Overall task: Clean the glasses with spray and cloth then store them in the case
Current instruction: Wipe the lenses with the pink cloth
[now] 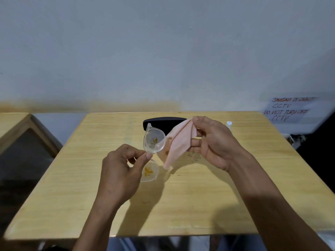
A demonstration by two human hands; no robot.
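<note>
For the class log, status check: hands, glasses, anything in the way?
Left hand pinches clear glasses, lenses smeared yellow. Right hand holds pink cloth. Black case behind; nothing in the way.

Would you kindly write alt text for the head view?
Over a wooden table, the left hand pinches clear-framed glasses with yellow smudges on both lenses while the right hand holds a pink cloth. A black case lies behind.

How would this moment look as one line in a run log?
left hand: pinches glasses | right hand: holds cloth | lenses: yellow smudges | case: on table
</note>
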